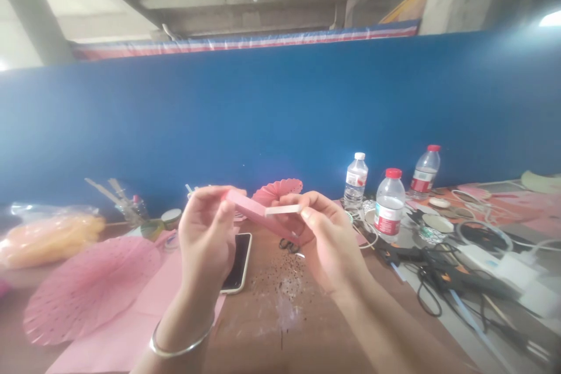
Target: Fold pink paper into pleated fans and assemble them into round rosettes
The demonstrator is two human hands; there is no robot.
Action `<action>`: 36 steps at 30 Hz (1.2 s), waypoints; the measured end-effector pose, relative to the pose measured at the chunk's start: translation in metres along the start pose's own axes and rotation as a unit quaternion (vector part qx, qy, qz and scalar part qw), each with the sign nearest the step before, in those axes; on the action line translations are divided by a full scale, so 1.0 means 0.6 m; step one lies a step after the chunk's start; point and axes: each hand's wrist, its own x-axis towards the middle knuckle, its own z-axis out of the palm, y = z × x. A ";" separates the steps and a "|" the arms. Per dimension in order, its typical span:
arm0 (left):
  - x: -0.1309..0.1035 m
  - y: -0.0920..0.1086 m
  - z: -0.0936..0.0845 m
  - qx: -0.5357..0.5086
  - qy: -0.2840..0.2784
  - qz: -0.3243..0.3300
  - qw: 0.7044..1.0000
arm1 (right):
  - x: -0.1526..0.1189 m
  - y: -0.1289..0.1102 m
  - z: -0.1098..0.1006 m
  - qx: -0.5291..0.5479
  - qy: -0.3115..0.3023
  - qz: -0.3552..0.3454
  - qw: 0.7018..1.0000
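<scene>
Above the middle of the table, my left hand (208, 234) pinches a pink folded paper (248, 204) between thumb and fingers. My right hand (326, 236) has its thumb and fingers closed on the outer end of a narrow white strip (281, 210), whose other end meets the pink paper. Whether the strip is stuck to the paper or only touches it, I cannot tell. The pink paper also runs down behind the strip toward my right fingers. Beneath my left hand lies a phone (239, 263), partly covered by the hand.
A pink pleated paper fan (94, 286) lies on pink sheets (127, 327) at left, near a plastic bag (52, 234). Another pink fan (278, 188) is behind my hands. Several water bottles (390, 210) and tangled cables (433, 280) occupy the right. Dark specks dot the table (280, 339).
</scene>
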 end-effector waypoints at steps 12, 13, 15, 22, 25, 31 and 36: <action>0.034 -0.029 -0.037 -0.092 0.134 -0.062 0.985 | 0.020 0.020 -0.019 0.077 0.101 0.008 0.992; 0.036 -0.029 -0.041 -0.090 0.138 -0.056 0.985 | 0.021 0.021 -0.020 0.080 0.113 0.001 0.990; 0.041 -0.029 -0.048 -0.087 0.143 -0.046 0.985 | 0.023 0.023 -0.023 0.090 0.136 -0.006 0.987; 0.050 -0.028 -0.062 -0.097 0.170 -0.041 0.980 | 0.037 0.018 -0.039 0.061 0.178 -0.071 0.980; 0.049 -0.028 -0.059 -0.098 0.162 -0.046 0.981 | 0.052 0.018 -0.069 -0.083 0.206 -0.144 0.964; 0.041 -0.034 -0.045 -0.104 0.122 -0.045 0.986 | 0.070 0.028 -0.112 -0.571 -0.045 -0.074 0.817; 0.035 -0.031 -0.033 -0.097 0.107 -0.033 0.989 | 0.047 0.031 -0.062 -0.448 -0.140 0.016 0.883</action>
